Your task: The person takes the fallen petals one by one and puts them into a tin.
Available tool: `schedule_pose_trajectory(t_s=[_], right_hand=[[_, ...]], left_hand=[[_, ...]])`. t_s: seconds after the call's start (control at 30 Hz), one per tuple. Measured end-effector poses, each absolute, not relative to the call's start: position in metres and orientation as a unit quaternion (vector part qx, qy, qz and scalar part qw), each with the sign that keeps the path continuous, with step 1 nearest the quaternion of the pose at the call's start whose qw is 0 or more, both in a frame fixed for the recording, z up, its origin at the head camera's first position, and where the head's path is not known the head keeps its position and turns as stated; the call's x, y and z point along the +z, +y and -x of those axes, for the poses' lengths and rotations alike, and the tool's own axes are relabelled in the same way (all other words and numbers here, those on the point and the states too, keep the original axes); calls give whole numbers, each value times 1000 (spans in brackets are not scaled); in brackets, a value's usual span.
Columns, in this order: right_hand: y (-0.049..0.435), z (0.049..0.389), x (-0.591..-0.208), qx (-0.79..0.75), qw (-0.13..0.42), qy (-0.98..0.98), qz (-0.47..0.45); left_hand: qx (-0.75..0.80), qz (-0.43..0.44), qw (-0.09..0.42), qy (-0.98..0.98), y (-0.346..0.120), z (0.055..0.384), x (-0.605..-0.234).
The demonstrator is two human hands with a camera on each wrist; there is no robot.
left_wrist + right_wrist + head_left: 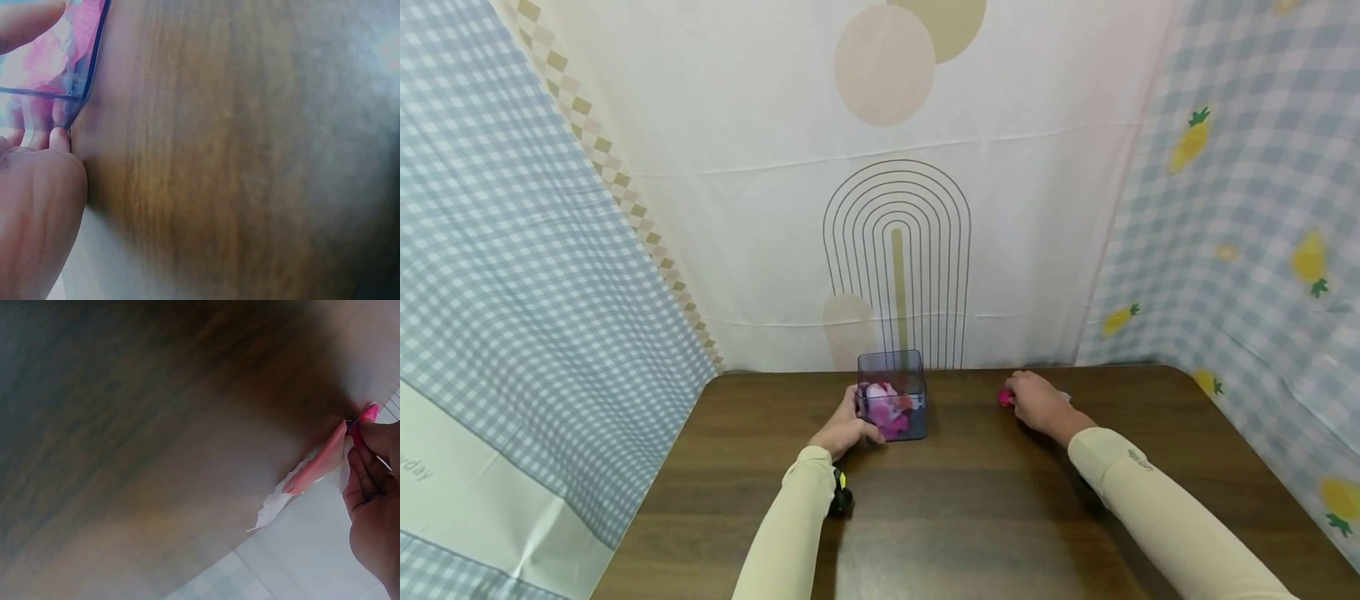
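Observation:
A see-through bluish plastic box (916, 375) stands upright on the table, with crumpled pink and white pieces (887, 408) inside it. My left hand (841, 429) grips the box at its left side, the thumb along the front near the bottom. In the left wrist view, that hand's fingers (59, 140) show against the box wall. Over to the right, my right hand (1037, 402) pinches a thin, crumpled pink-and-white piece (319, 464) between thumb and fingers, just over the tabletop. Its bright pink end (1004, 397) sticks out to the left of the fingers. The exact kind of piece cannot be told.
The brown wooden table (955, 517) ends at a white patterned cloth (760, 250) behind the box. Checked cloths hang at the left (550, 208) and at the right (1247, 250). A small black device (841, 498) sits at my left wrist.

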State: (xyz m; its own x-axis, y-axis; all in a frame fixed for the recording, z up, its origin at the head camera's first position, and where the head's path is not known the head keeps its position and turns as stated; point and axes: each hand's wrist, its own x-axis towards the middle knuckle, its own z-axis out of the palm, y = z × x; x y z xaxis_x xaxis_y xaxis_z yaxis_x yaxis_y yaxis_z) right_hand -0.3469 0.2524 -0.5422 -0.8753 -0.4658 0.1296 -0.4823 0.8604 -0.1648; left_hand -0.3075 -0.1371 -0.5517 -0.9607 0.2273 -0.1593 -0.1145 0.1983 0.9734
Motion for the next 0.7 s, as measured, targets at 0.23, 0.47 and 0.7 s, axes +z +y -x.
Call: schedule_pose_trajectory(t_s=[0.23, 0.47, 0.7], right_hand=[[255, 346, -539, 136, 54, -964, -220], [257, 342, -534, 167, 73, -959, -215], [256, 340, -529, 172, 85, -955, -228]], left_hand=[[633, -36, 142, 760, -138, 306, -549], [630, -43, 140, 763, -137, 306, -547], [629, -45, 137, 764, -137, 304, -547]])
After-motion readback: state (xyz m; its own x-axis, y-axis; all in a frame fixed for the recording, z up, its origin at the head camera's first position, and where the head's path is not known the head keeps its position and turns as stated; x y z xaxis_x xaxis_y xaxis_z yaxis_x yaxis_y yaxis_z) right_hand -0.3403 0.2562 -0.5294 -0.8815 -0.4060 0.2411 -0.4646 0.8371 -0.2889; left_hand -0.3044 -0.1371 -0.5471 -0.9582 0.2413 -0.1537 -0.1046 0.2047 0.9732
